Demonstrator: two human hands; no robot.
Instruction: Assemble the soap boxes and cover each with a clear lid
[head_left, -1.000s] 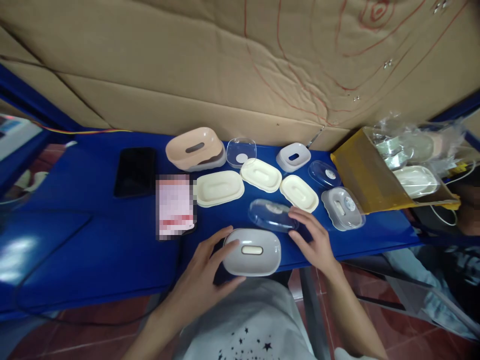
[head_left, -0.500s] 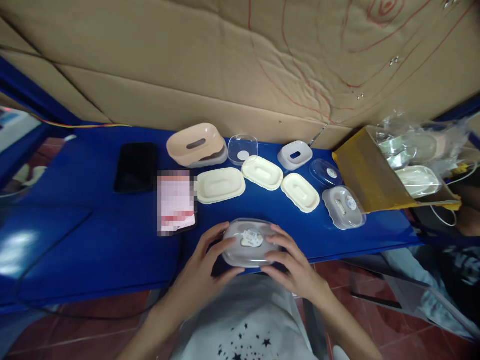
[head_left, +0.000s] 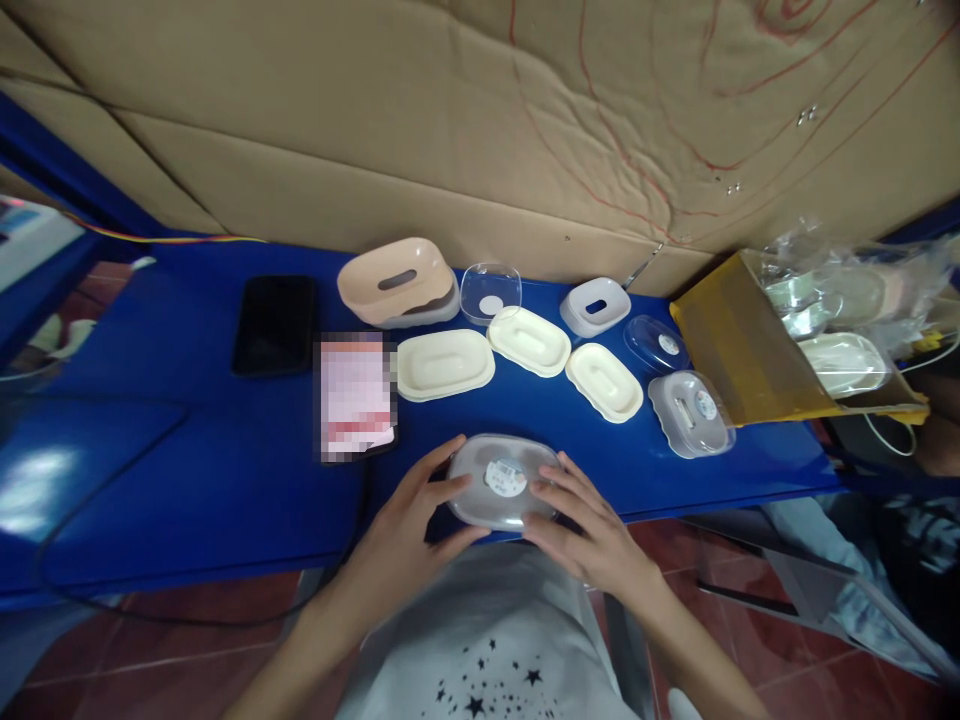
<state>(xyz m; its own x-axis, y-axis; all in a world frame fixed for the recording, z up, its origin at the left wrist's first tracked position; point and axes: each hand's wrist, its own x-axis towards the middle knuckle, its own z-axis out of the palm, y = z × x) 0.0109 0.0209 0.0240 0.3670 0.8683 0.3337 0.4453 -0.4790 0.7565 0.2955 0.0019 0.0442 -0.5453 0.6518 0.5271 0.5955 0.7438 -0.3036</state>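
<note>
A grey soap box [head_left: 480,507] with a clear lid is held at the table's front edge, just before my body. A round white label [head_left: 506,477] sits on the middle of its lid. My left hand [head_left: 424,505] grips the left end, thumb along the near side and fingers on the top and far side. At the right end, my right hand [head_left: 589,520] has its fingers over the lid and its thumb by the near edge. Beyond my hands lie cream oval trays, a left one [head_left: 446,365], a middle one [head_left: 529,341] and a right one [head_left: 604,383].
At the back stand a peach slotted box [head_left: 397,280], a clear lid [head_left: 490,293] and a small grey slotted box [head_left: 596,307]. Rightward are another clear lid [head_left: 652,343], a lidded grey box [head_left: 690,414] and a carton [head_left: 739,340] of wrapped pieces. Leftward lies a black phone-like slab [head_left: 275,324].
Both hands keep their hold on the soap box. Its label now shows as a fuller round, and the slot beneath is less visible. The view has shifted slightly.
</note>
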